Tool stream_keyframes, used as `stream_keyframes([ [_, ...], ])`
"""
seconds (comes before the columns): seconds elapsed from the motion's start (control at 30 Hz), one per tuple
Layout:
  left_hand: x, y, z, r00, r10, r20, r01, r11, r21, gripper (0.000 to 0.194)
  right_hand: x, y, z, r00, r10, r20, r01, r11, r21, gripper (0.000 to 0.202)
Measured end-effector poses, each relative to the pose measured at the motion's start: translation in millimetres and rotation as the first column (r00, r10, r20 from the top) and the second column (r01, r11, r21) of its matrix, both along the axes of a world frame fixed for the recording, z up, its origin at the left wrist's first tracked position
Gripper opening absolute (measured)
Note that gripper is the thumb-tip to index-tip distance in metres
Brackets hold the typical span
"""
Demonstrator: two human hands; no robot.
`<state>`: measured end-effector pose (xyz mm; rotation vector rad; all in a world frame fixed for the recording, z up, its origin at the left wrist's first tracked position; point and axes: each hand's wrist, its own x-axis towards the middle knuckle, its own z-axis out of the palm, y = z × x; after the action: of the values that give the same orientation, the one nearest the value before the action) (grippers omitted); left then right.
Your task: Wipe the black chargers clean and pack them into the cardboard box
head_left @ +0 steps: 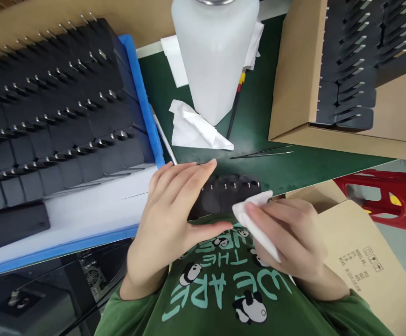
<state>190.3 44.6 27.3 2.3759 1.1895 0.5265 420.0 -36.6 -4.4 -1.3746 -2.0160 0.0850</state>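
Observation:
A short row of black power adapters [224, 193] with metal prongs lies at the near edge of the green table, in front of my body. Over the left end of that row is my left hand [173, 210], fingers stretched out and thumb apart; it covers part of the row, and I cannot tell whether it touches them. My right hand [290, 228] pinches a folded white wipe [259, 219] just beyond the row's right end. Tweezers [261, 153] lie on the table past the adapters, close to a crumpled white wipe [196, 128].
A blue tray [138, 88] packed with upright black adapters stands on the left. At the right is a cardboard box [294, 70] holding more. A white bottle [217, 56] stands at the back, beside a thin black tool [234, 109]. A red stool [395, 198] sits lower right.

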Motion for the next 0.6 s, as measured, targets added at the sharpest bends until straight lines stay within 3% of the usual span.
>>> stream_keyframes([
  [0.13,-2.6,1.4,-8.9,0.998,0.012,0.060,-0.006,0.995,-0.097,0.079,-6.3,6.6,-3.5,0.993,0.062,0.097,-0.069,0.995,0.077,0.035],
  [0.3,-2.8,4.3,-13.7,0.997,0.007,0.079,0.006,0.986,-0.165,0.051,-18.6,5.4,-2.5,0.985,0.083,0.149,-0.091,0.995,0.046,0.035],
  [0.4,-2.6,5.0,-13.9,0.995,0.009,0.099,0.010,0.982,-0.188,0.046,-35.5,8.6,3.0,0.988,0.070,0.140,-0.074,0.997,0.028,0.040],
  [0.6,-2.7,4.4,-14.9,0.990,0.013,0.142,0.011,0.986,-0.169,0.045,-64.8,25.6,16.1,0.934,-0.097,0.344,0.102,0.995,0.003,0.037],
])
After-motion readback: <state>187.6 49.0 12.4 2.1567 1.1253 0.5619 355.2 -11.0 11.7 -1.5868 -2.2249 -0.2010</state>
